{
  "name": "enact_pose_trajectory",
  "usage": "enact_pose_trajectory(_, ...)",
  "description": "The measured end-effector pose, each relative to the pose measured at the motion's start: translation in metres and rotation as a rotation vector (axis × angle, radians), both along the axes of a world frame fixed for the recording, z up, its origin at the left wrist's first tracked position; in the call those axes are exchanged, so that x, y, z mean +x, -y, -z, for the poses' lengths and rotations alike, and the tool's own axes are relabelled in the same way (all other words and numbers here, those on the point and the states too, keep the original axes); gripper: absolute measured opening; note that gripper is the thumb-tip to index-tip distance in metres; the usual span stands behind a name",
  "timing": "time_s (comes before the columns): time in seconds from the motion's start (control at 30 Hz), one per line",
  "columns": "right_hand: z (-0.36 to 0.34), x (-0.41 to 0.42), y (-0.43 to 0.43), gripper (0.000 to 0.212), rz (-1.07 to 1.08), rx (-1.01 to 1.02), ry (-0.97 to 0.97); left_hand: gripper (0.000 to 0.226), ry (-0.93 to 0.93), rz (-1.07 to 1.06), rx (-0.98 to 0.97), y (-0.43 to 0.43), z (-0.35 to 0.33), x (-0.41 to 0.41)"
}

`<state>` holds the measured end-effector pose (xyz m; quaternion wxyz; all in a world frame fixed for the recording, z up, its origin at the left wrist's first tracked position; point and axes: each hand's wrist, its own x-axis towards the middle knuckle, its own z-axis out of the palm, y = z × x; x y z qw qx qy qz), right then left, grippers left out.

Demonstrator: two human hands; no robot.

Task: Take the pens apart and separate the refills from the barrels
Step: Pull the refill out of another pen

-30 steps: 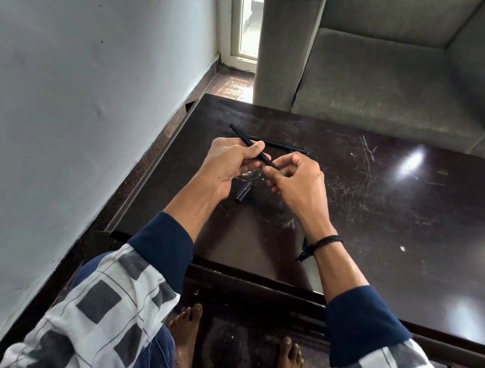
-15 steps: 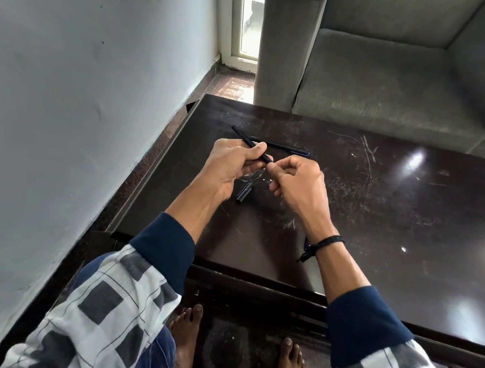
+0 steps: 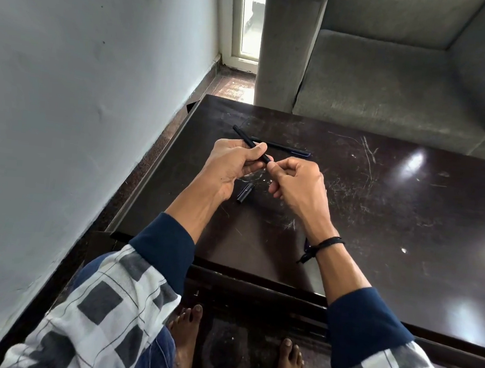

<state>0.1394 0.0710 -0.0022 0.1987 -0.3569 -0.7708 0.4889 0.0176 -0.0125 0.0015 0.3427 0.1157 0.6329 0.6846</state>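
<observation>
Pens seemed barely begun: your left hand (image 3: 231,165) gripped one black pen (image 3: 246,138) above the table (image 3: 407,227) while your right hand (image 3: 297,185) pinched its near end, a loose cap (image 3: 245,193) lay below, and a second pen (image 3: 285,148) lay whole behind.

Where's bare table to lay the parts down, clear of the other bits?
Bare: the right half of the table, from the right hand across to the sofa side, and the near strip under the forearms. Crowded: around the left hand gripping the held pen, with the second pen lying just beyond and the cap beneath the hands.
</observation>
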Motion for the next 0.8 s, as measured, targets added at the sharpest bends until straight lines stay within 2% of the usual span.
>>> enact_pose_trajectory(0.1, 0.0006, -0.0006, 0.001, 0.012, -0.002, 0.009, -0.035, 0.02, 0.003, -0.009, 0.009, 0.0005, -0.0007, -0.001)
enact_pose_trajectory(0.2, 0.0013, -0.0017, -0.0007, 0.017, -0.007, 0.018, -0.003, 0.019, 0.001, 0.001, 0.014, 0.0006, -0.0009, -0.0006)
enact_pose_trajectory(0.3, 0.0007, 0.0002, -0.0017, 0.027, -0.027, -0.127, -0.06, 0.011, 0.001, 0.026, 0.015, 0.0012, -0.0024, -0.001)
enact_pose_trajectory(0.4, -0.001, 0.0011, -0.0024, 0.025, -0.021, -0.25, -0.149, 0.009, 0.006, 0.037, 0.031, 0.0024, -0.0052, -0.0018)
enact_pose_trajectory(0.43, 0.0001, 0.0002, -0.0021, 0.021, -0.009, -0.221, -0.145, 0.009, 0.007, 0.034, 0.035, 0.0027, -0.0058, -0.002)
enact_pose_trajectory(0.53, 0.0055, -0.003, -0.0021, 0.015, 0.034, 0.036, -0.044, 0.012, 0.008, 0.015, 0.031, 0.0034, -0.0061, -0.0015)
enact_pose_trajectory(0.57, 0.0059, -0.0034, -0.0019, 0.016, 0.035, 0.043, -0.032, 0.015, 0.002, 0.015, 0.025, 0.0036, -0.0058, -0.0016)
enact_pose_trajectory(0.7, 0.0001, 0.0009, -0.004, 0.021, 0.01, -0.26, -0.149, 0.012, -0.007, 0.035, 0.022, 0.0029, -0.0046, -0.0029)
enact_pose_trajectory(0.73, -0.0009, 0.0021, -0.005, 0.021, 0.006, -0.291, -0.167, 0.01, -0.005, 0.037, 0.023, 0.0027, -0.0047, -0.0027)
enact_pose_trajectory(0.8, 0.0011, 0.0016, -0.0057, 0.02, 0.011, -0.222, -0.137, 0.01, -0.007, 0.031, 0.023, 0.0022, -0.0044, -0.002)
